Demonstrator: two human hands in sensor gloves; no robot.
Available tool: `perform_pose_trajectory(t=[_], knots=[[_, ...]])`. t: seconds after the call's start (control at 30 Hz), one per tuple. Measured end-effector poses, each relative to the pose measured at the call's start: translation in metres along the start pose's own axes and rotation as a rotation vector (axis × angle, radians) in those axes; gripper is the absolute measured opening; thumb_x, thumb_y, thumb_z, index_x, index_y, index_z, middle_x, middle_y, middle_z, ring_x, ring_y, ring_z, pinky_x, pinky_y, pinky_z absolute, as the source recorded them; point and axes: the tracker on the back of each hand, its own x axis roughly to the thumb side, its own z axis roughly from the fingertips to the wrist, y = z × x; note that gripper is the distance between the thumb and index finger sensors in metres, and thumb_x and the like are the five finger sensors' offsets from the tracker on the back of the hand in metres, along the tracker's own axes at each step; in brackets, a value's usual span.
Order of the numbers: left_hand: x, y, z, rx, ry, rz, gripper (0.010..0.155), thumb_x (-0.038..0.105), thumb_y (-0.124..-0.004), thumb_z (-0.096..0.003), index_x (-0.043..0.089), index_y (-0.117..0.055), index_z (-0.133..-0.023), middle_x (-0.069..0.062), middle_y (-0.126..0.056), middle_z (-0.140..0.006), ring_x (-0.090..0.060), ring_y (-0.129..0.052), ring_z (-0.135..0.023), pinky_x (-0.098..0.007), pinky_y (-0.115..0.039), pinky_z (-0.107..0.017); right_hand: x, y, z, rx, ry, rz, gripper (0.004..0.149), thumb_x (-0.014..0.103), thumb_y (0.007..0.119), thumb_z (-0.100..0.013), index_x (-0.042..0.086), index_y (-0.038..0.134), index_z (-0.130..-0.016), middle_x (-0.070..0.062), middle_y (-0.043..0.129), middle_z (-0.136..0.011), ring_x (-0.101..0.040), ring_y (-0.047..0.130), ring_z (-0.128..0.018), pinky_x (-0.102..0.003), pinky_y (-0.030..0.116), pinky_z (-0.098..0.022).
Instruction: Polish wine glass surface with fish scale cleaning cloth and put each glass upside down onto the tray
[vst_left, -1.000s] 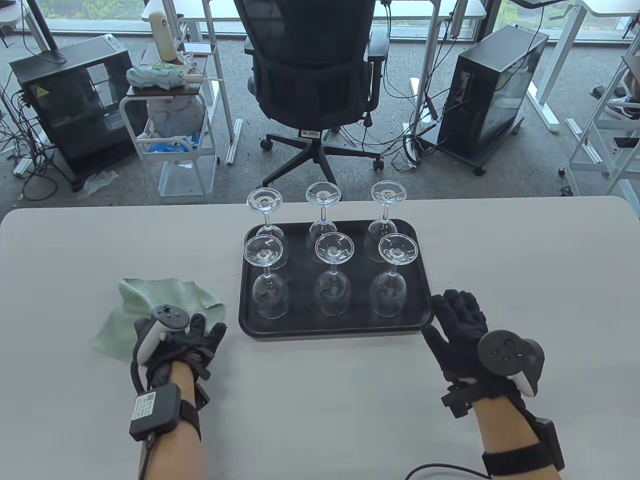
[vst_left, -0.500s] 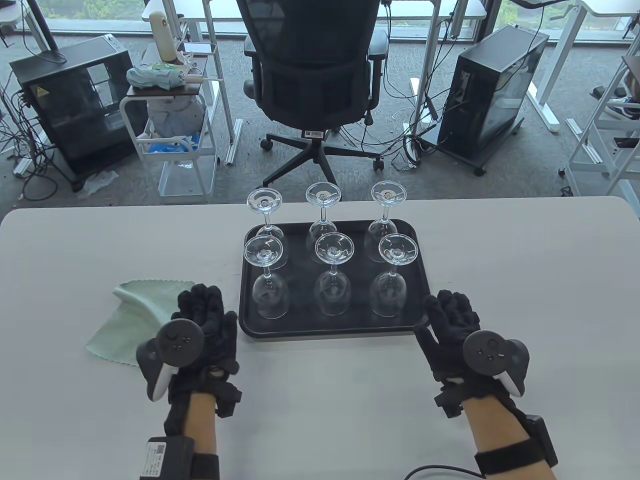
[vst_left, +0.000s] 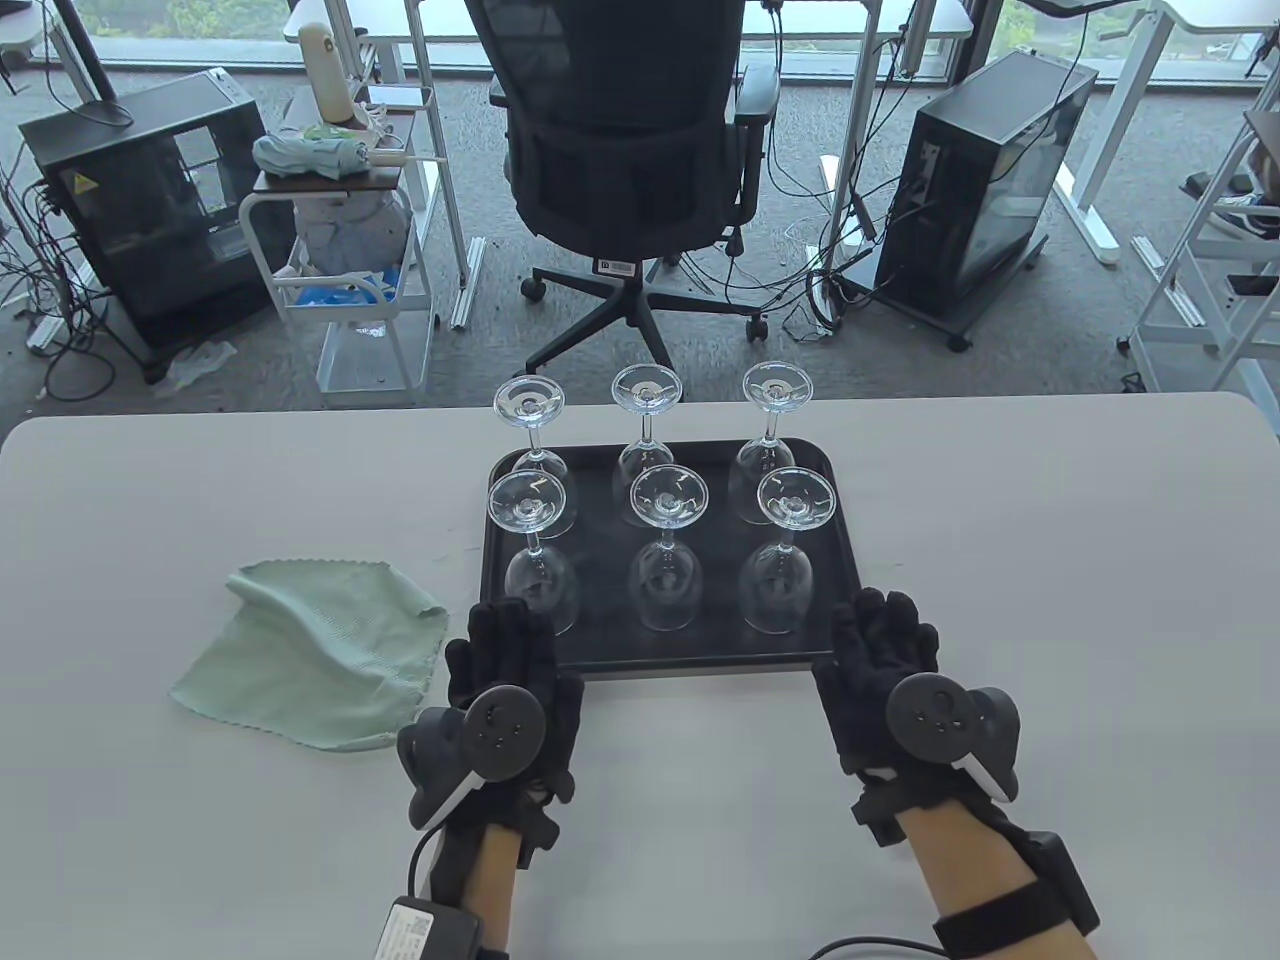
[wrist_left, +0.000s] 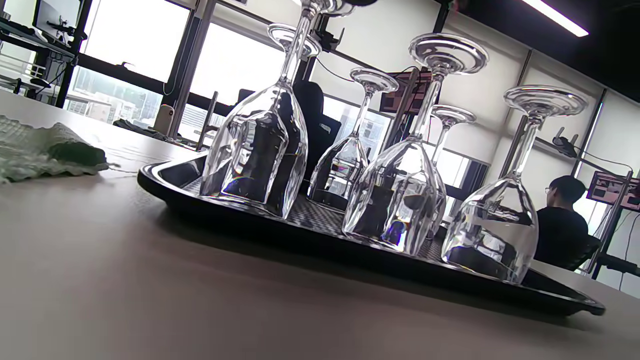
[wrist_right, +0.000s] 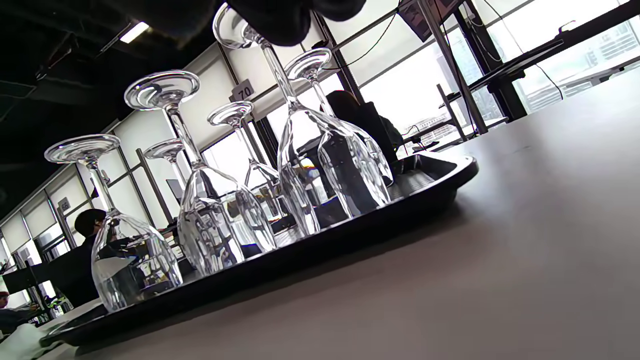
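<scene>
Several wine glasses (vst_left: 541, 585) stand upside down in two rows on the black tray (vst_left: 670, 662). The wrist views show the same glasses (wrist_left: 257, 150) (wrist_right: 330, 165) and the tray (wrist_left: 350, 245) (wrist_right: 300, 255) from table height. The green cleaning cloth (vst_left: 315, 665) lies flat on the table left of the tray, also in the left wrist view as the cloth (wrist_left: 35, 150). My left hand (vst_left: 510, 650) lies with straight fingers at the tray's front left corner. My right hand (vst_left: 885, 635) lies the same way at the front right corner. Neither holds anything.
The white table (vst_left: 1050, 560) has bare room right of the tray and in front of my hands. Behind the table stand an office chair (vst_left: 630, 150), a cart (vst_left: 340, 260) and two computer cases (vst_left: 990, 190). A person (wrist_left: 562, 225) sits in the background.
My left hand let go of the cloth and moved right to the tray's front left corner. My right hand slid left and slightly toward me to the front right corner. The cloth now lies flat.
</scene>
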Motion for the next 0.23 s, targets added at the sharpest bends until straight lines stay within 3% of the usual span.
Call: perform_pose_trajectory(t=[0.23], knots=[[0.0048, -0.0060, -0.0015, -0.023, -0.011, -0.044, 0.066, 0.057, -0.052, -0.0559, 0.024, -0.036, -0.111, -0.001, -0.024, -0.120, -0.027, -0.011, -0.111, -0.050, -0.015, -0.077, -0.0021, -0.0034, 0.0019, -0.012, 0.009, -0.031, 0.062, 0.052, 0.061, -0.056, 0.018, 0.050, -0.108, -0.013, 0.037, -0.115, -0.036, 0.019, -0.102, -0.056, 0.025, -0.069]])
